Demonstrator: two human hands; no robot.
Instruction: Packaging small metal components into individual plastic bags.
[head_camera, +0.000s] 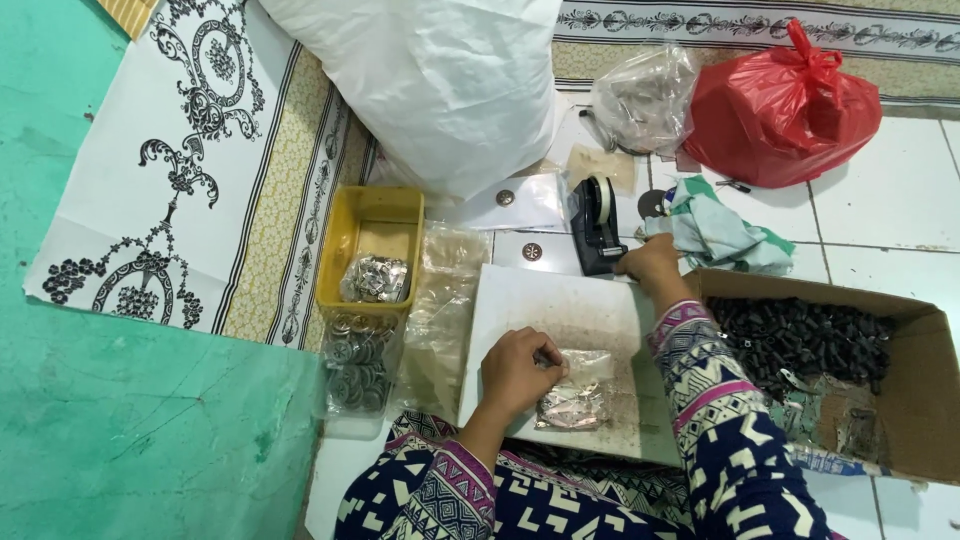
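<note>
My left hand (518, 372) pinches the top of a small clear plastic bag (578, 394) filled with small shiny metal pieces; the bag lies on a white board (560, 310) over my lap. My right hand (652, 264) reaches forward to a black tape dispenser (596, 226) with a roll of clear tape, fingers at its front edge. Whether the fingers hold tape cannot be made out.
A yellow tray (345, 250) holds a packet of metal pieces, and a clear bag of round grey discs (357, 365) lies below it. A cardboard box (925, 380) of small black parts sits right. A white sack (440, 80), red bag (780, 110), clear bag (645, 95) and cloth (720, 235) lie behind.
</note>
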